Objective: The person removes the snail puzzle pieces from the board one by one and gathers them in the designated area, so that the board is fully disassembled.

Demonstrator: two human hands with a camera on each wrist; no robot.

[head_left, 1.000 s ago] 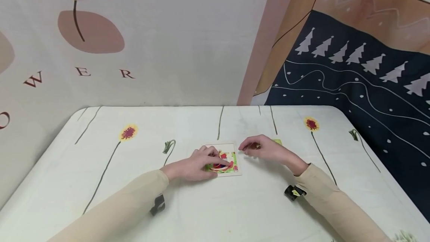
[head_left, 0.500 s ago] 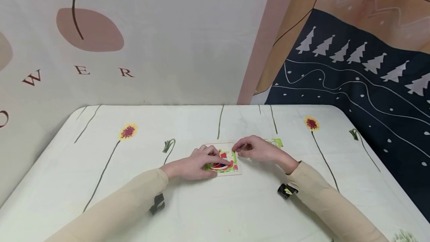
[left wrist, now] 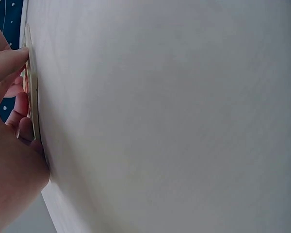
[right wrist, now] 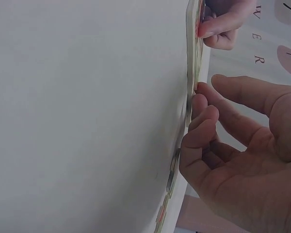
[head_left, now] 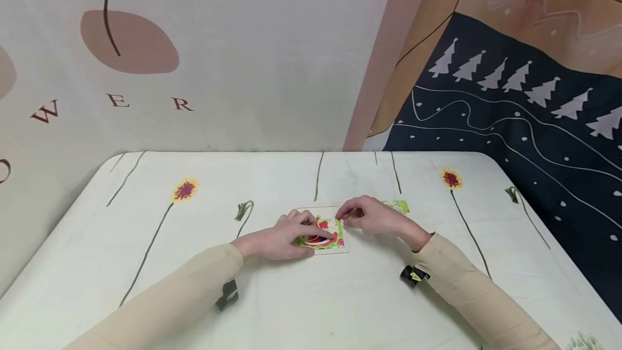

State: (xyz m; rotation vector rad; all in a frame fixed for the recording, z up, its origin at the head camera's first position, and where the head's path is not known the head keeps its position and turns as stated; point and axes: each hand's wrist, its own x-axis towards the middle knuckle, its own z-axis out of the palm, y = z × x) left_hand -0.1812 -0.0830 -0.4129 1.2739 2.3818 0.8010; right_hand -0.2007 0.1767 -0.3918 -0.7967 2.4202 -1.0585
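A small square puzzle board [head_left: 331,253] with a red and green picture lies flat mid-table. Over its left half is my left hand [head_left: 286,237], thumb at the near edge, index finger stretched across the picture; the left wrist view has other fingers [left wrist: 20,104] curled by the board's side. My right hand [head_left: 371,215] is at the board's upper right. There the index finger touches the picture's edge in the right wrist view, thumb [right wrist: 233,86] standing apart and the remaining fingers bent. Green puzzle pieces [head_left: 399,206] lie beyond the right hand, partly hidden by it.
Several loose pieces [right wrist: 161,212] lie in a row on the table past the board's right edge. A white cloth printed with flowers [head_left: 184,190] covers the table. Patterned fabric [head_left: 272,69] hangs behind it. Each sleeve has a black wrist device [head_left: 413,275] under it.
My right hand has moved left to the board's upper right edge, uncovering more of the green pieces behind it. It stays there over the last half second. My left hand keeps its place.
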